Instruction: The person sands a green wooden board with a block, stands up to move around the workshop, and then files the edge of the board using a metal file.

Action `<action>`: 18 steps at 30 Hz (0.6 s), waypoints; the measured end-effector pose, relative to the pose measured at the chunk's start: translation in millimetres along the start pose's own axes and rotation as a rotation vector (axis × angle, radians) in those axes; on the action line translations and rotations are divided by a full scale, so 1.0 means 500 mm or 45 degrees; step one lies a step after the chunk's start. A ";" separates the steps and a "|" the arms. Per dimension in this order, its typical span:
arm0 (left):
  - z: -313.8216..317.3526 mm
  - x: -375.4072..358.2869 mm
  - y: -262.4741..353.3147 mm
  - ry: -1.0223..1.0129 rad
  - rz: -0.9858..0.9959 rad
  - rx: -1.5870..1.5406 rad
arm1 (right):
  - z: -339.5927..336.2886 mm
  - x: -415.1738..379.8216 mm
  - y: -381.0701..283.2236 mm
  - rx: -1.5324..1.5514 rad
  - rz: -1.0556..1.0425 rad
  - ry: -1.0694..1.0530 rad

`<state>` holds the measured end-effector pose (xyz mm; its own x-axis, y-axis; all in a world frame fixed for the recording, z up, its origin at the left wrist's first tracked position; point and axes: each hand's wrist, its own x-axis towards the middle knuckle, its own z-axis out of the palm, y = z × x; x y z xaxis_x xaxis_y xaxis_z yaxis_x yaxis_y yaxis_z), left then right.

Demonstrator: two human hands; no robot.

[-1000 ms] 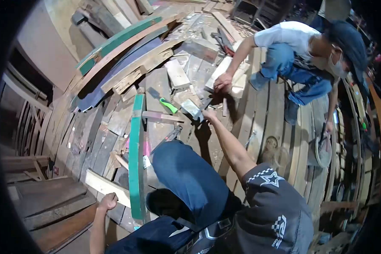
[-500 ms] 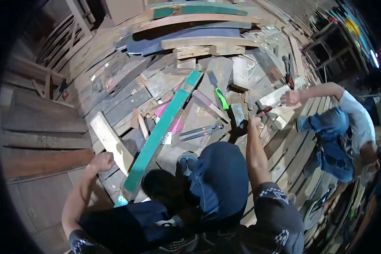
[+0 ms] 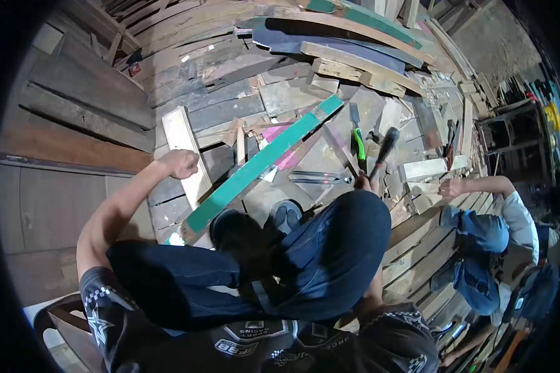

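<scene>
My left hand point(image 3: 180, 163) is closed in a fist over a pale board point(image 3: 184, 133); any content is hidden by the fingers. My right hand point(image 3: 366, 183), partly behind my knee, grips a dark-handled tool point(image 3: 387, 144) whose rounded end points up. The tool's exact kind does not show. Between the hands, a long green-painted wooden beam point(image 3: 264, 163) slants across the floor. Long-handled pincers point(image 3: 320, 178) lie just left of my right hand. Beyond them is a chisel-like tool with a bright green handle point(image 3: 358, 144).
A co-worker's hand point(image 3: 452, 187) reaches to wooden blocks point(image 3: 424, 169) at the right. Curved planks point(image 3: 361, 65) are stacked at the back. Wood scraps and a pink piece point(image 3: 286, 160) lie around the beam. A rack point(image 3: 513, 133) stands at far right.
My view has turned and shifted. My right hand has drawn back toward my knee, the tool now upright in it. My left fist now lies over the pale board.
</scene>
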<state>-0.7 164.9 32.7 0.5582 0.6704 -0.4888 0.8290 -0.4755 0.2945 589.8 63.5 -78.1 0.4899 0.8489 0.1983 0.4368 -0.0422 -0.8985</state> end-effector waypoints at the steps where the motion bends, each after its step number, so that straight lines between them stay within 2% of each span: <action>1: -0.010 -0.004 0.009 0.022 0.032 0.023 | 0.032 -0.009 -0.025 -0.120 -0.046 -0.142; 2: -0.024 -0.007 0.023 0.049 0.063 -0.021 | 0.064 -0.019 -0.046 -0.234 -0.105 -0.279; 3: -0.035 -0.011 0.040 0.073 0.093 -0.068 | 0.086 -0.017 -0.067 0.040 0.228 -0.470; 4: -0.068 -0.021 0.080 0.061 0.002 -0.194 | 0.097 -0.020 -0.133 -0.273 0.075 -0.693; 5: -0.091 -0.030 0.111 0.045 -0.089 -0.322 | 0.122 -0.023 -0.169 -0.517 -0.299 -0.741; 6: -0.084 -0.022 0.106 0.084 -0.047 -0.533 | 0.140 -0.026 -0.212 -0.687 -0.475 -0.780; 7: -0.101 -0.030 0.126 0.012 -0.046 -0.865 | 0.156 -0.029 -0.253 -0.855 -0.652 -0.813; 9: -0.080 -0.023 0.132 0.067 0.010 -1.415 | 0.192 -0.035 -0.310 -1.086 -0.659 -1.015; 10: -0.070 -0.019 0.135 0.073 0.047 -1.298 | 0.199 -0.039 -0.365 -1.032 -0.783 -1.110; 12: -0.073 -0.026 0.175 0.072 0.132 -1.074 | 0.215 -0.041 -0.386 -1.034 -0.925 -1.186; 13: -0.076 -0.034 0.190 -0.057 0.144 -0.998 | 0.217 -0.046 -0.398 -0.992 -0.971 -1.219; 15: -0.089 -0.062 0.240 -0.353 -0.007 -0.872 | 0.231 -0.050 -0.379 -0.998 -1.036 -1.206; 18: 0.002 -0.042 0.244 -0.185 0.161 -0.582 | 0.249 -0.054 -0.377 -0.975 -1.115 -1.200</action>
<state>88.6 92.4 78.1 0.6716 0.5217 -0.5261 0.7038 -0.2275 0.6730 400.2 114.2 37.0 -0.6526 0.7568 -0.0358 0.7518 0.6409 -0.1551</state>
